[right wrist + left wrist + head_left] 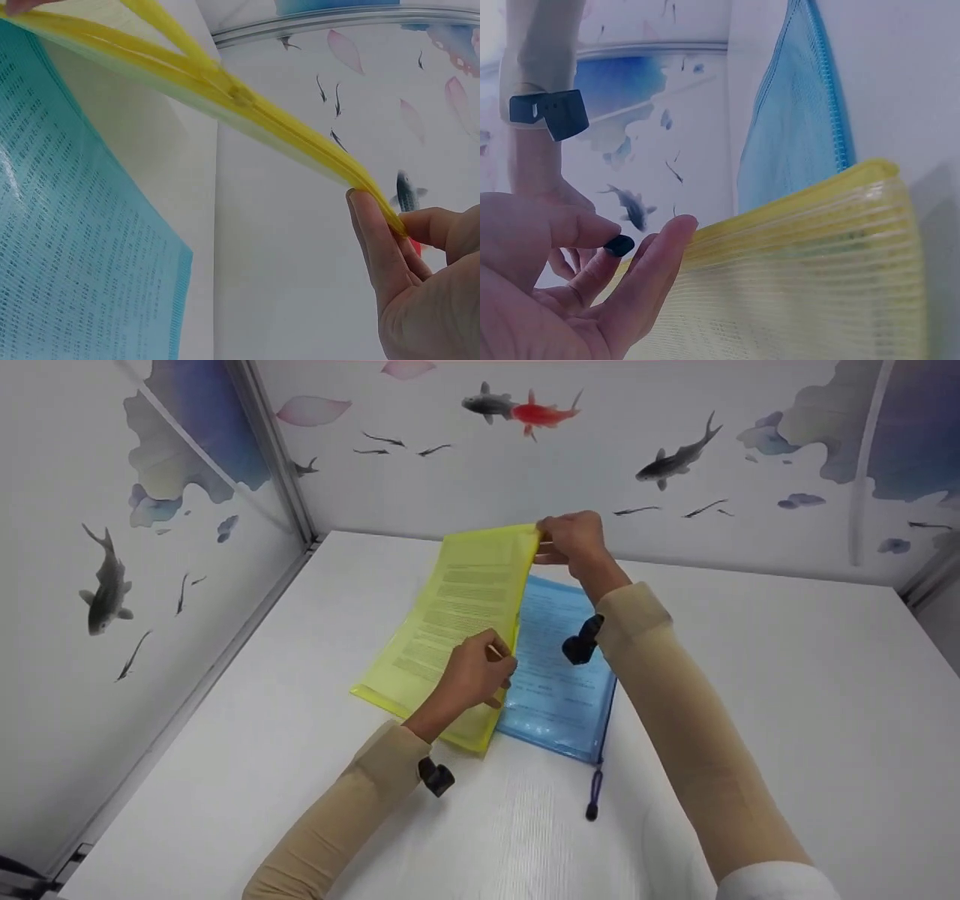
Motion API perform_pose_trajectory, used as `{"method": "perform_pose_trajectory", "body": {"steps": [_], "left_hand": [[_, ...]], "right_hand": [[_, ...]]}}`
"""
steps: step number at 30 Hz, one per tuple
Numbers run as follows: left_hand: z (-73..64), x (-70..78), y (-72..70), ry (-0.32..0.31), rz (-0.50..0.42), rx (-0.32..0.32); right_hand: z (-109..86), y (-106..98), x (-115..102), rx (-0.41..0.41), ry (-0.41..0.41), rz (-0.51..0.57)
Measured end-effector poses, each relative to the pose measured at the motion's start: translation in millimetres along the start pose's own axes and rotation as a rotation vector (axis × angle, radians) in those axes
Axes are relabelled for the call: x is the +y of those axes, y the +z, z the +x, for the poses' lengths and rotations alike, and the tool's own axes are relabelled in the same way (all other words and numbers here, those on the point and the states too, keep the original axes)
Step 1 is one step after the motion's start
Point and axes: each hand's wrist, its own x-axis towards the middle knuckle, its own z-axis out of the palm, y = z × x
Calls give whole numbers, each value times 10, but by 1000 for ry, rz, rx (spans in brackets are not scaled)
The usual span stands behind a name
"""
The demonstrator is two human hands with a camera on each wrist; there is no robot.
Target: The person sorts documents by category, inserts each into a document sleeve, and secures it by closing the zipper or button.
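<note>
A yellow mesh zipper pouch with printed paper inside is raised along its right side. My right hand pinches its far right corner between thumb and fingers, as the right wrist view also shows. Over the pouch's near part, my left hand pinches a small black pull end between thumb and index finger. A zipper slider sits partway along the yellow zipper edge, and a yellow strap runs from it toward the left hand. Partly beneath the yellow pouch lies a blue zipper pouch, also holding printed paper.
The blue pouch's dark pull cord trails toward the near side of the white table. White panels painted with fish stand at the back and left. Both wrists carry small black cameras.
</note>
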Motion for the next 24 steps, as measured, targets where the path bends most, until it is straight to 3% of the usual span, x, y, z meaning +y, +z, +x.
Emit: {"method": "perform_pose_trajectory", "body": {"steps": [5,10,24], "left_hand": [[-108,-91,24,-15,4,-62],[-194,-154,27,-16,32,-86],[-412,-227,87,-2,122,-198]], "right_hand": [[1,-68,-5,14,9,9],[3,-94,-8,8,12,28],[11,-103,-65,-9,19,-4]]}}
